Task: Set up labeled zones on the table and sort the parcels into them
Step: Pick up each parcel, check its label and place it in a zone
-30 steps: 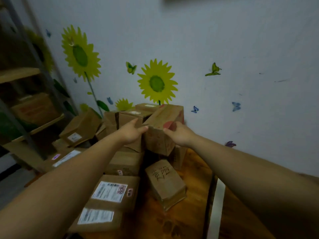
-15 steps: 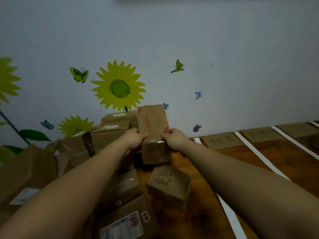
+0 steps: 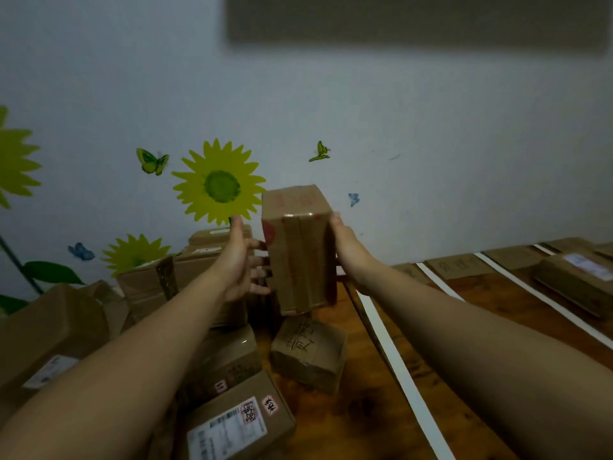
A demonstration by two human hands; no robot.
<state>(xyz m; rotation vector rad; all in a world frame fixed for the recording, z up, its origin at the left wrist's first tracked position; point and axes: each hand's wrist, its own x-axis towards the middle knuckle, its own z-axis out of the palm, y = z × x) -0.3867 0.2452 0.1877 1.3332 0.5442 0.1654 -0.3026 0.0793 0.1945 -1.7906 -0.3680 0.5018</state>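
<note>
Two hands (image 3: 237, 263) (image 3: 346, 249), one parcel (image 3: 298, 260)

Pale blue-grey wall (image 3: 431, 127) behind, dotted with sunflower decals (image 3: 220, 185) and butterfly stickers (image 3: 320, 151). Dim light, dark blurred panel (image 3: 414, 21) up top, wooden table (image 3: 348, 423) below.

Your right hand (image 3: 348, 250) hides its fingers behind the box (image 3: 298, 257). The writing on the zone labels (image 3: 459, 265) is too blurred to read.
</note>
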